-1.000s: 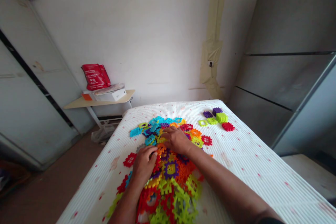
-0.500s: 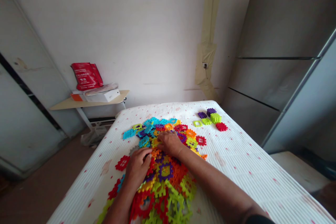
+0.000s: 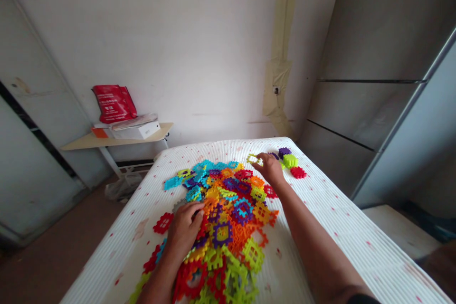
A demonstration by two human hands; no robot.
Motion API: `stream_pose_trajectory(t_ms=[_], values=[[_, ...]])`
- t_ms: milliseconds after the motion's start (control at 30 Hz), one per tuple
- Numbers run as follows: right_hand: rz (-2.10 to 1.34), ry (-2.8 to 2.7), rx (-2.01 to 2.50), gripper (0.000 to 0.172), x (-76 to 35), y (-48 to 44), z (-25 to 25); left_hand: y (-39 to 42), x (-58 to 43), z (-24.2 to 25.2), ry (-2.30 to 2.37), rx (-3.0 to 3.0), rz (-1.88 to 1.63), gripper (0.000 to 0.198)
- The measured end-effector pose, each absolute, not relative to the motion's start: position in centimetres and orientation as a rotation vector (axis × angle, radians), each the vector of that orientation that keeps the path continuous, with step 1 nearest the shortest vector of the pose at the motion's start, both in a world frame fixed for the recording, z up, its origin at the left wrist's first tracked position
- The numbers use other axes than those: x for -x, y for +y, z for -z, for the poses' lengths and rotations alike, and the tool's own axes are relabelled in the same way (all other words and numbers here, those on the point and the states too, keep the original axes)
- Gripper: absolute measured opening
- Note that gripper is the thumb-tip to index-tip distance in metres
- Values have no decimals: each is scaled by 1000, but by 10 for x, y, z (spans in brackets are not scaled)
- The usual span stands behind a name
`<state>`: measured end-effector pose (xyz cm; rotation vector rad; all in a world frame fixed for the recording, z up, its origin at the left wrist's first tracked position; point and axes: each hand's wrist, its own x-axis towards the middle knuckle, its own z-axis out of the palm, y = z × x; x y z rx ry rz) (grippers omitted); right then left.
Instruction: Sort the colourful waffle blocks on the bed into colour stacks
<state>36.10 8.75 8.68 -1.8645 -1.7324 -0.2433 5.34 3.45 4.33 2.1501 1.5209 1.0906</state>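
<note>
A thin lime-green interlocking plastic frame (image 3: 252,158) is pinched by the fingertips of my right hand (image 3: 270,169), over the far right part of the bed. Below it spreads a heap of notched plastic building pieces (image 3: 223,233) in red, orange, yellow, blue, purple and green. My left hand (image 3: 184,229) rests against the left side of this heap, its fingers curled; whatever they hold, if anything, is hidden. Just beyond my right hand sit small groups of pieces: a purple stack (image 3: 284,152), a green stack (image 3: 290,160) and a red stack (image 3: 298,172).
The heap lies on a bed-like surface with a white striped, spotted cover (image 3: 327,228). A small side table (image 3: 156,135) at the left bears a red bag (image 3: 113,103) and a white box (image 3: 137,130). A grey refrigerator (image 3: 349,104) stands at the right.
My right hand has moved from the heap to the far right and taken hold of the green frame, which is now shifted left from its earlier spot. My left hand has stayed in place.
</note>
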Motion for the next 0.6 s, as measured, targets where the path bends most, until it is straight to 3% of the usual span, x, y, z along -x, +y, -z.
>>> stream_pose_trajectory(t_ms=[233,600], values=[[382,-1581,2189,28,-395,88,-42,36,-52,-40,1544,-2170,-1038,31],[342,-1555,2330,33,-388,94,-30,37,-52,-36,1555,-2189,-1015,33]])
